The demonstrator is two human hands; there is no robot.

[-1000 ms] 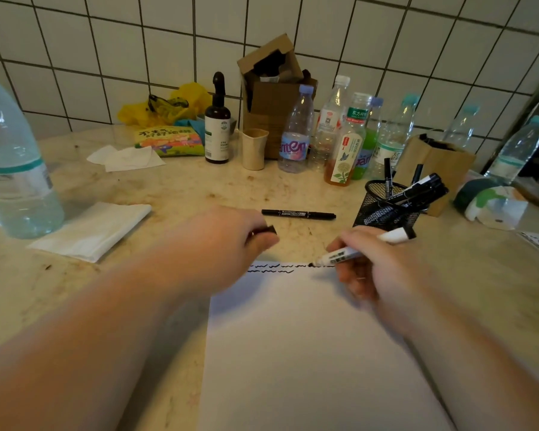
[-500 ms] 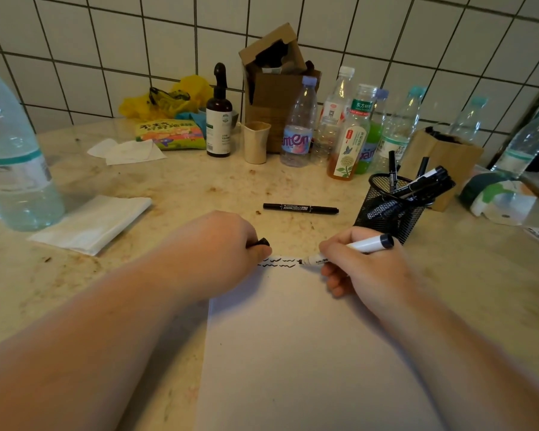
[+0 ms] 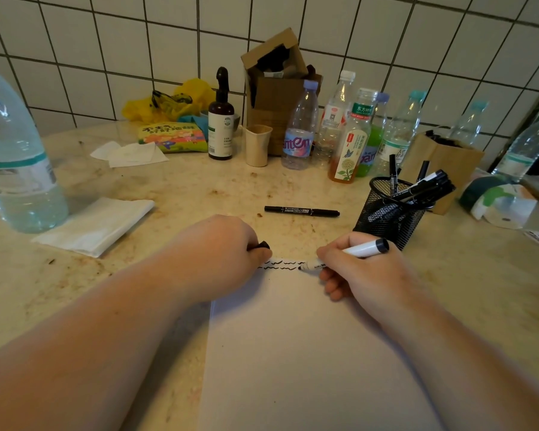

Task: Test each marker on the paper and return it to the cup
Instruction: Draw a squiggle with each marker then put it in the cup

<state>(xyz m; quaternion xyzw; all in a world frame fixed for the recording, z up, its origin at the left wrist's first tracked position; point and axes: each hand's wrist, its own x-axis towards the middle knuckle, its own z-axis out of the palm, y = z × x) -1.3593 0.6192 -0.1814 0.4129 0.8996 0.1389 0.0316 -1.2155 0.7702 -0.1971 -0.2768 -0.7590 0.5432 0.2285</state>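
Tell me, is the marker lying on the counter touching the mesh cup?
Apart. The head view shows bare counter between the lying marker and the mesh cup.

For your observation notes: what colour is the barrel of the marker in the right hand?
White, with a black end, seen in the head view: marker, right hand.
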